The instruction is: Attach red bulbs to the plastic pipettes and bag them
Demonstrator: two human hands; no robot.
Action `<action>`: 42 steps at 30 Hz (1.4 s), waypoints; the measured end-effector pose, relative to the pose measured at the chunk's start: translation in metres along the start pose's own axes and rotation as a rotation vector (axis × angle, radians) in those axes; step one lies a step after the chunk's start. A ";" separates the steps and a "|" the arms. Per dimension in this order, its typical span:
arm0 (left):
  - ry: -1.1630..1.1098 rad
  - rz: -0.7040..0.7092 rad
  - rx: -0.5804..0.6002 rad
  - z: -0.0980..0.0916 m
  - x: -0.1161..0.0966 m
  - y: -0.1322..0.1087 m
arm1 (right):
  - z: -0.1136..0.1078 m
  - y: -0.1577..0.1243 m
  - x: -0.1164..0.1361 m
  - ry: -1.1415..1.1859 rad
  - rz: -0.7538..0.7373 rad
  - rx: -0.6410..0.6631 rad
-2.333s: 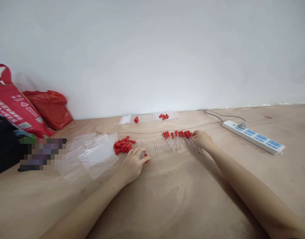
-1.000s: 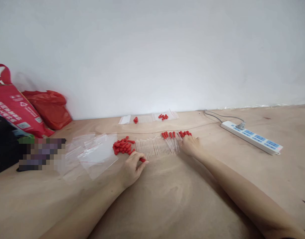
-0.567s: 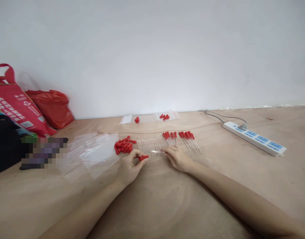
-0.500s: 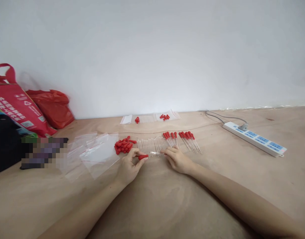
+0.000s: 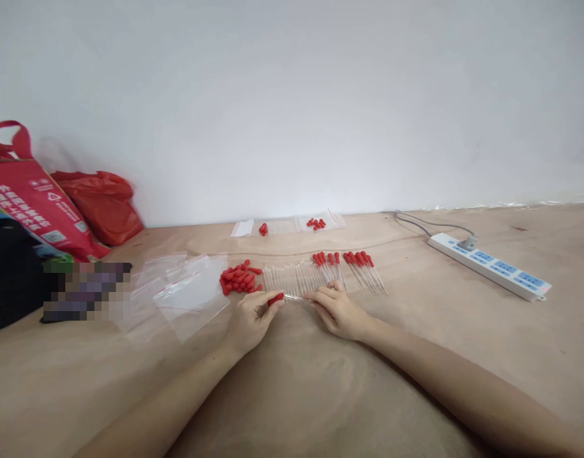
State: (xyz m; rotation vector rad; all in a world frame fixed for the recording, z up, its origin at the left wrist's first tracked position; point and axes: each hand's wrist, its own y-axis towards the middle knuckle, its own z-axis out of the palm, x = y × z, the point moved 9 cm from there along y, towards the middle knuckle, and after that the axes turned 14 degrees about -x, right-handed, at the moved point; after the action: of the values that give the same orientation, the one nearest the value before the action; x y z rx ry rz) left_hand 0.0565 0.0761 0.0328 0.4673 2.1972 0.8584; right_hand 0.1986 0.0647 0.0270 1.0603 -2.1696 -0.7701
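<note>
Light brown with darker swirling grain, the flat wooden bench (image 5: 349, 394) meets a pale grey painted wall (image 5: 292, 108) at its back edge; the bright red teardrop-shaped rubber bulb (image 5: 275, 299) in the left hand (image 5: 249, 321) matches the heaped red rubber bulbs (image 5: 238, 278); the thin clear glass tube (image 5: 294, 298) in the right hand (image 5: 342, 312) matches the colourless row of slim glass tubes (image 5: 292, 278). Toward the bench's left, flat see-through plastic bags (image 5: 191, 299) carry thin red stripes; near the back edge at right, the long white plastic power strip (image 5: 490, 266) has light blue panels (image 5: 505, 268) and a grey plug (image 5: 468, 243).
</note>
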 end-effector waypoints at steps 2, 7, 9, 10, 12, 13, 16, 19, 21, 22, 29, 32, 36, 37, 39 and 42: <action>-0.002 0.024 -0.001 0.000 -0.002 0.000 | 0.000 0.000 0.002 -0.008 -0.021 -0.002; 0.007 0.079 -0.004 -0.001 -0.009 0.001 | -0.002 -0.001 0.001 -0.052 -0.042 -0.047; 0.014 0.086 -0.008 -0.002 -0.010 0.002 | -0.004 -0.001 0.000 -0.052 -0.034 -0.077; 0.016 0.089 -0.008 -0.002 -0.010 0.002 | -0.005 0.000 -0.001 -0.047 -0.031 -0.088; 0.014 0.097 -0.011 -0.002 -0.011 0.002 | -0.006 0.000 -0.001 -0.034 -0.022 -0.103; 0.012 0.101 -0.012 -0.002 -0.011 0.002 | -0.007 0.000 0.000 -0.029 -0.017 -0.105; 0.008 0.115 -0.016 -0.002 -0.013 0.001 | -0.005 0.000 0.001 -0.019 -0.010 -0.081; 0.004 0.140 -0.009 -0.003 -0.016 0.000 | -0.002 -0.001 0.000 0.003 -0.006 -0.037; -0.007 0.174 0.004 -0.002 -0.020 -0.001 | -0.001 -0.001 -0.002 0.030 0.003 -0.018; -0.013 0.194 0.015 -0.002 -0.022 -0.001 | -0.001 -0.001 -0.004 0.044 0.005 -0.009; -0.007 0.322 0.094 0.005 -0.036 -0.007 | -0.002 -0.002 -0.005 0.025 -0.045 0.034; 0.002 0.339 0.102 0.006 -0.038 -0.008 | 0.001 -0.004 -0.002 -0.022 -0.072 0.049; 0.000 0.349 0.138 0.010 -0.039 -0.010 | 0.005 -0.004 0.001 -0.019 -0.048 0.043; -0.002 0.347 0.146 0.011 -0.039 -0.010 | 0.006 -0.004 0.002 -0.007 -0.038 0.040; -0.010 0.343 0.160 0.012 -0.039 -0.011 | 0.008 -0.003 0.003 0.017 -0.019 0.042; -0.013 0.352 0.197 0.015 -0.040 -0.013 | 0.009 -0.003 0.006 0.038 -0.009 0.051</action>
State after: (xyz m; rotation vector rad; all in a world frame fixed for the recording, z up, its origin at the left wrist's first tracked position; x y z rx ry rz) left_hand 0.0940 0.0509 0.0354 0.9742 2.2322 0.8160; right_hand 0.1902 0.0610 0.0205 1.1019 -2.1638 -0.6966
